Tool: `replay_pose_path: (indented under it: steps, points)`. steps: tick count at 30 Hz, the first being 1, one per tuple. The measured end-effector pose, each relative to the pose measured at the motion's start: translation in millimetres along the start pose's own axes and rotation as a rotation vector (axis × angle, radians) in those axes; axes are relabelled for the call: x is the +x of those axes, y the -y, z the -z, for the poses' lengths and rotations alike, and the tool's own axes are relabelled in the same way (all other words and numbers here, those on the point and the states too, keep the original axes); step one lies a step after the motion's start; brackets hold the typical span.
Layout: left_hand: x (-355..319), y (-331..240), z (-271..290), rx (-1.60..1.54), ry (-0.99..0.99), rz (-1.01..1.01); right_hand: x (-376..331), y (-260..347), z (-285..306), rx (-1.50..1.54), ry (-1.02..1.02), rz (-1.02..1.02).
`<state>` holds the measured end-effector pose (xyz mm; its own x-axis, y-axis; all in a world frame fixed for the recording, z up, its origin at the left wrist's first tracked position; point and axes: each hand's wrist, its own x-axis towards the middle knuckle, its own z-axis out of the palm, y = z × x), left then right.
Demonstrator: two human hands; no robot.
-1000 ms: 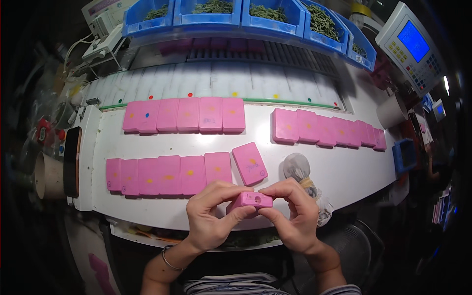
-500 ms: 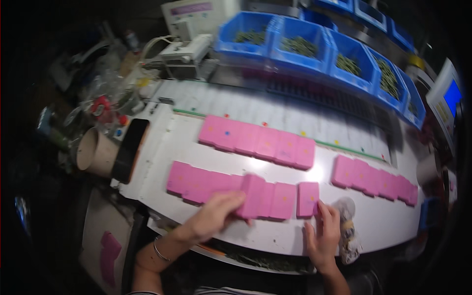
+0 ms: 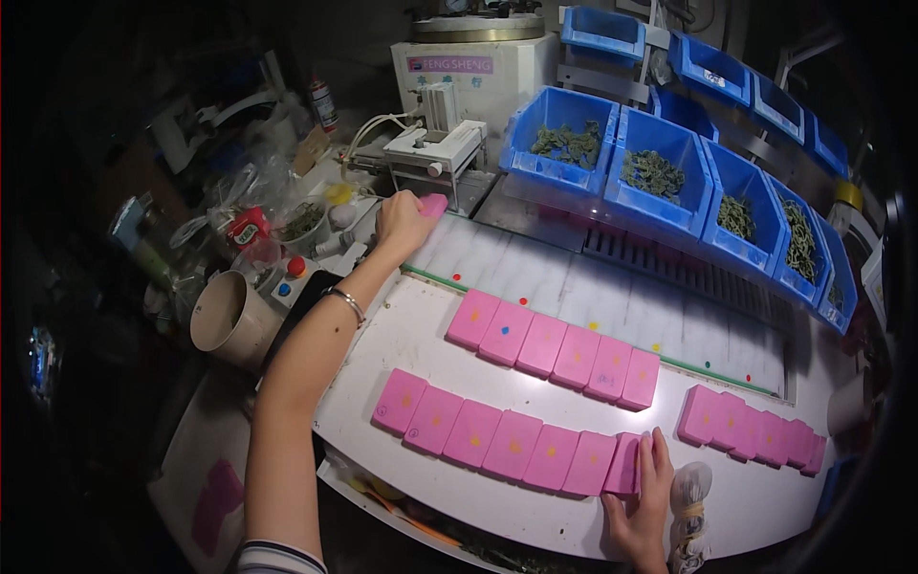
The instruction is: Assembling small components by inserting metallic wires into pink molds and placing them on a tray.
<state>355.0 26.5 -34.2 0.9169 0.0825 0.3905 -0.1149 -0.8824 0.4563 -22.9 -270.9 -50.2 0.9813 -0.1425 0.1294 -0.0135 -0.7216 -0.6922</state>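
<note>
In the head view, the left hand is stretched to the far left of the white worktable, its fingers curled around a small pink box of which only the end pokes out past the fingertips; the rest is hidden in the grip, right beside the small white machine. The right hand lies flat at the near edge, fingers pressed together and straight, resting against the right end of the near row of pink boxes; its wrist is cut off by the lower edge. A far row of pink boxes lies beyond, and a third group lies to the right. Just right of the right hand sits what looks like a clear bag, blurred near the rim. Blue bins of green pieces line the far right.
</note>
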Motion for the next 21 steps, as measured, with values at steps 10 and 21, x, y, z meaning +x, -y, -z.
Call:
replay_pose_path:
  steps: [10, 21]
  points:
    - [-93.9, -85.8, 11.6, -0.345, 0.196, -0.386, 5.1, 2.6, 15.5, 0.096, -0.205, 0.088]
    - [-299.0, -195.0, 68.8, -1.177, 1.270, 0.186, -12.9, 34.2, 9.7, -0.051, -0.312, 0.349]
